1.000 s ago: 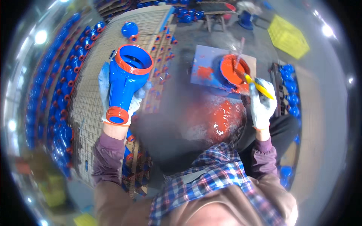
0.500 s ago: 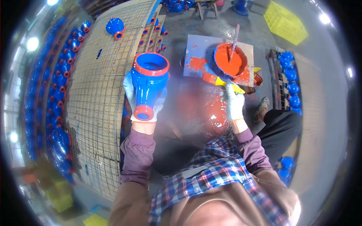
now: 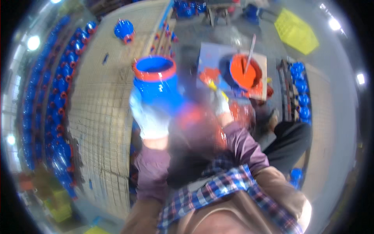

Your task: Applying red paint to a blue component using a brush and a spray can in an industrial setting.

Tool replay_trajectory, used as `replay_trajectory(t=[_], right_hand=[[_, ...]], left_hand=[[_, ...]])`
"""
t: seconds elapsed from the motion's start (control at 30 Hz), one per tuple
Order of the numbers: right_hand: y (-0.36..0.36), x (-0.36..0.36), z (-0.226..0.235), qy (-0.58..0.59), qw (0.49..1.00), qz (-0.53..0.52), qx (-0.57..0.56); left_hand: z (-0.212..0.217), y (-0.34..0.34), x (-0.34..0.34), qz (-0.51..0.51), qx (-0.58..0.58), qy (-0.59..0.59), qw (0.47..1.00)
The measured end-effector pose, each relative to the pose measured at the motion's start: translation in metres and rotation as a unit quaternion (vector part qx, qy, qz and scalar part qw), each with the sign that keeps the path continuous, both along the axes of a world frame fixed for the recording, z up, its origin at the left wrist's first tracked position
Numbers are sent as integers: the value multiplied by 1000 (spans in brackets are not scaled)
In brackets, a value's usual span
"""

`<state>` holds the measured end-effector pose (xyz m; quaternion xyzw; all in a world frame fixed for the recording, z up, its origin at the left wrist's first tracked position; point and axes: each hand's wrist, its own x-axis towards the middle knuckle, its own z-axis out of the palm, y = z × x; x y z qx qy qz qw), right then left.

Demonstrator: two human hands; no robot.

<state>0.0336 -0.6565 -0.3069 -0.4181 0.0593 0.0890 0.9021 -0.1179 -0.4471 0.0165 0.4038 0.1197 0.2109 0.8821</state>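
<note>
My left hand, in a white glove, grips a glossy blue valve body from below and its left side. Its wide open mouth with a red-painted rim faces up, and its lower end is smeared by motion. To the right of the valve body, my right hand, also gloved, is closed round the yellow handle of a paintbrush. Motion blurs the brush and these fingers, and I cannot make out whether the bristles touch the valve body.
Beyond my right hand, a paint bucket of orange-red paint with a stick stands on a paint-stained board. At left, a mesh-topped table bears another blue fitting. Several blue fittings line the right; a yellow crate lies far right.
My right hand has moved left with the paintbrush, from beside the bucket towards the valve body. The valve body has turned in my left hand; its small red-rimmed end no longer shows clearly.
</note>
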Motion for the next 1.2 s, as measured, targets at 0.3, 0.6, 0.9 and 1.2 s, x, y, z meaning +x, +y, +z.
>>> replay_trajectory(t=[0.3, 0.6, 0.9, 1.2], right_hand=[[62, -48, 34, 216, 964, 22, 155], [18, -88, 112, 270, 956, 100, 58], [-2, -114, 424, -320, 931, -59, -168], [-16, -136, 503, -695, 690, -173, -103]], left_hand=[[-8, 11, -27, -96, -244, -165, 951], [-17, 14, -16, -74, -216, -142, 963], [-32, 21, -14, -61, -271, -180, 944], [-29, 10, -16, -61, -322, -193, 925]])
